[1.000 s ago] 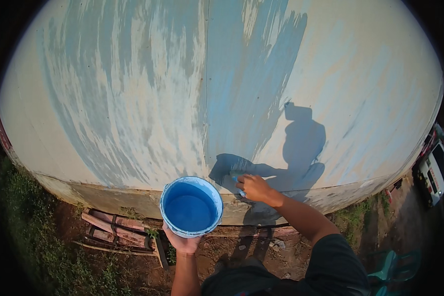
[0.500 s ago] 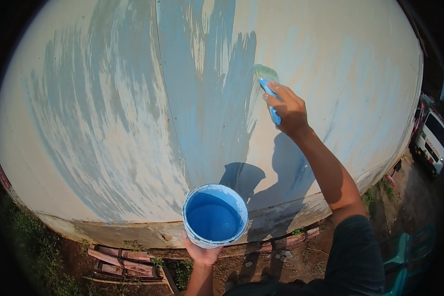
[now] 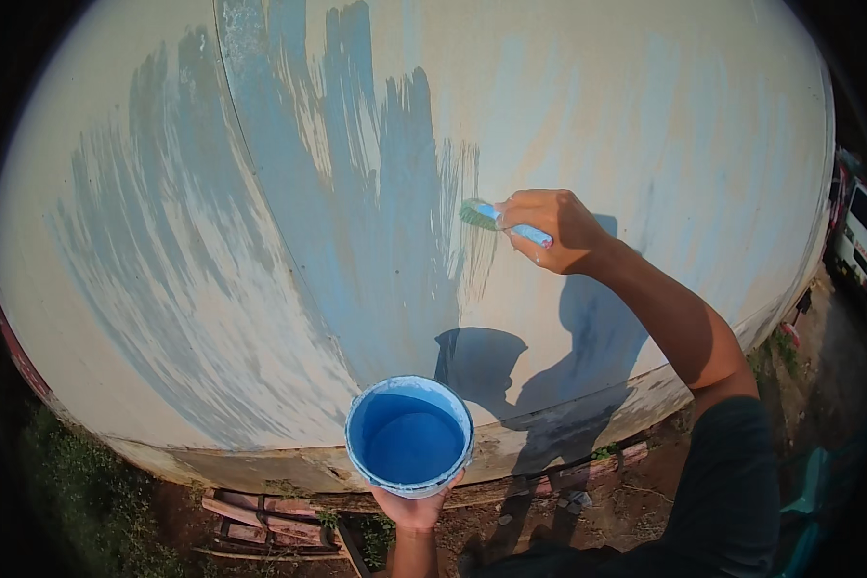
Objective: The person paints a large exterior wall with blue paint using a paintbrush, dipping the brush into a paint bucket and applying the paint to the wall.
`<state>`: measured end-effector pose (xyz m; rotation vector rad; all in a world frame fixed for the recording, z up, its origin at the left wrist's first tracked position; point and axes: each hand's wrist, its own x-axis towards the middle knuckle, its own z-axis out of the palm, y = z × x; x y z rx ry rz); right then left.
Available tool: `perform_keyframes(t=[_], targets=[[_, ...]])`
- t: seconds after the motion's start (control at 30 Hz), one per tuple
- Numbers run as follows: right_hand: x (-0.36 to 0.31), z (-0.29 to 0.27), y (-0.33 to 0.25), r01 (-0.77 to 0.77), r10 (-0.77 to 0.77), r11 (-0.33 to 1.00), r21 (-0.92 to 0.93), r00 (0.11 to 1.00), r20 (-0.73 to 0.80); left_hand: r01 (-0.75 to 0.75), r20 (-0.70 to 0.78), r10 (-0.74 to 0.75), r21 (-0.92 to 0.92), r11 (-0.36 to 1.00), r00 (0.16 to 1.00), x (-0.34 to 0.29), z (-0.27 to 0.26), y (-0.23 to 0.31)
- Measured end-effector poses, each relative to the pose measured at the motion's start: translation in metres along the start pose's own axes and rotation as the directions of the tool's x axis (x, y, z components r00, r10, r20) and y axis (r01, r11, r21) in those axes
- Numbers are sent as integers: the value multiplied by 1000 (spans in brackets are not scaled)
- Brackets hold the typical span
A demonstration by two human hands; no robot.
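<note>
In my right hand [image 3: 559, 231], fingers are wrapped round the blue handle of a brush [image 3: 479, 214] with greenish bristles. The bristles are against the pale wall panel [image 3: 588, 116], at the right edge of a blue-grey painted patch [image 3: 385, 241]. Fresh thin streaks show around the brush. Low in the middle, my left hand [image 3: 416, 505] supports a pail [image 3: 356, 453] from underneath and grips its lower side. Blue paint [image 3: 409, 448] fills part of the pail, and smears of it coat the rim.
Stacked planks [image 3: 260, 520] lie on the ground at the wall's foot, left of my left arm. Weeds [image 3: 87, 491] grow at lower left. A green plastic chair [image 3: 809, 491] stands at lower right, and a white vehicle [image 3: 859, 236] is parked beyond the wall's right end.
My right hand has brought the brush down and to the left, turning its bristles leftward. New streaks appear beside the painted patch. The view has shifted; the pail stays in my left hand.
</note>
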<state>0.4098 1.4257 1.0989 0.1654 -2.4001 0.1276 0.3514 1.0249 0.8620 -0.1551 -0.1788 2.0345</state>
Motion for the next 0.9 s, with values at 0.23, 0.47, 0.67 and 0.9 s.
perform_keyframes(t=[0.23,0.47,0.67,0.9], targets=[[20,-28,19,130,-264,817,-562,951,-163,-74,43,74,4,997,996,-2,-10,-32],[-152,107,-40,430,-402,766,-478,900,167,-211,-99,251,307,928,963,-12,-20,-61],[-172,102,-59,-100,32,983,152,918,396,-259,-100,282,197,946,954,-30,-33,-77],[-61,12,-6,-207,157,959,192,956,247,-277,-23,286,186,943,958,-37,-41,-95]])
